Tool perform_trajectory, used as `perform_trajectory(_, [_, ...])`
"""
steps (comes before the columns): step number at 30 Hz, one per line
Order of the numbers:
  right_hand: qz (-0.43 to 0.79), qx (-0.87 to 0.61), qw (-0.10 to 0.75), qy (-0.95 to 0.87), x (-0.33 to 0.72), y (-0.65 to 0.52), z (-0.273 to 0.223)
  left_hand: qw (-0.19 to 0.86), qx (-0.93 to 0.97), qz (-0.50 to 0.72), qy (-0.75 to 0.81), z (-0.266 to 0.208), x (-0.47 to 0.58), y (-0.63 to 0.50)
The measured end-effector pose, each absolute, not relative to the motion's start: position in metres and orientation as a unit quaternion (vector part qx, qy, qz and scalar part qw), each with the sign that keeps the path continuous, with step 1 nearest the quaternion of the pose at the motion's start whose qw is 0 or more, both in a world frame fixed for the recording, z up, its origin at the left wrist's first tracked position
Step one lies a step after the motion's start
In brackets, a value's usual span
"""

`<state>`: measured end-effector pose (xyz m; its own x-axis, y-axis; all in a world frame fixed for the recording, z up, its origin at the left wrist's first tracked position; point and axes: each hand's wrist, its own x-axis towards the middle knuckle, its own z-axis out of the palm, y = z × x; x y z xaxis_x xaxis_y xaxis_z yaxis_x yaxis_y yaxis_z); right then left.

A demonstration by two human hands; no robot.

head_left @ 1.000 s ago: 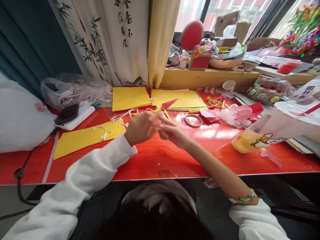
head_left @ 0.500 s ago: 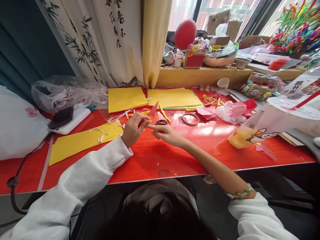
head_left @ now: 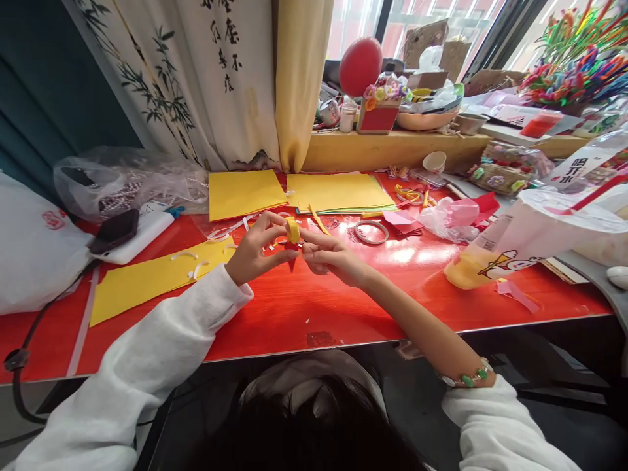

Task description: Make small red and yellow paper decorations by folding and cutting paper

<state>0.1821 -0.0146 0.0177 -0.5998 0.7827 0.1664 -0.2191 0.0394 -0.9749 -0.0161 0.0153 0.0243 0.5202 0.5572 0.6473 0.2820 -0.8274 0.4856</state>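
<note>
My left hand (head_left: pixel 258 250) pinches a small yellow paper loop (head_left: pixel 293 230) with a pointed red paper piece (head_left: pixel 292 265) hanging below it. From the other side, my right hand (head_left: pixel 336 258) meets the loop with its index fingertip, its other fingers curled together. Whether the right hand also holds something under those fingers is hidden. Both hands are above the red table (head_left: pixel 275 314). Behind them, a narrow yellow paper strip (head_left: pixel 318 219) and white paper scraps (head_left: pixel 246 224) lie on the table.
Yellow paper sheets (head_left: pixel 248 195) lie at the back, with another yellow stack (head_left: pixel 338 191) beside them. More yellow paper (head_left: pixel 147 281) is at left. A tape roll (head_left: pixel 371 232) sits right of my hands. A drink cup (head_left: pixel 520 242) stands tilted-looking at right; a phone (head_left: pixel 115 230) is at left.
The red paper, pointing up before, now points down beneath the yellow loop, which has come into view between my hands. The black scissors handles no longer show.
</note>
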Motion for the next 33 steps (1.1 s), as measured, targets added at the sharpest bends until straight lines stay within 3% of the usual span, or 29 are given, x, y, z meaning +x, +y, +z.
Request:
perform_trajectory(5, [0.619,-0.254,0.389,-0.634,0.187,-0.009,0.016,0.376,0.792,0.406,0.259,0.025,-0.012,0.008])
perform_trajectory(8, [0.596,-0.277,0.381,-0.650,0.189,-0.006,0.012,0.448,0.732,0.431,0.280,0.026,-0.012,0.005])
perform_trajectory(17, [0.489,-0.306,0.288,-0.765,0.186,-0.010,0.011,0.458,0.729,0.399,0.315,0.040,-0.022,0.003])
perform_trajectory(21, [0.499,-0.277,0.265,-0.777,0.186,-0.011,0.010,0.466,0.723,0.374,0.346,0.043,-0.029,0.008])
perform_trajectory(26, [0.596,-0.227,0.294,-0.712,0.190,-0.007,0.009,0.495,0.708,0.345,0.366,0.043,-0.028,0.015])
perform_trajectory(33, [0.596,-0.261,0.349,-0.674,0.194,-0.004,0.014,0.536,0.698,0.325,0.346,0.043,-0.028,0.013])
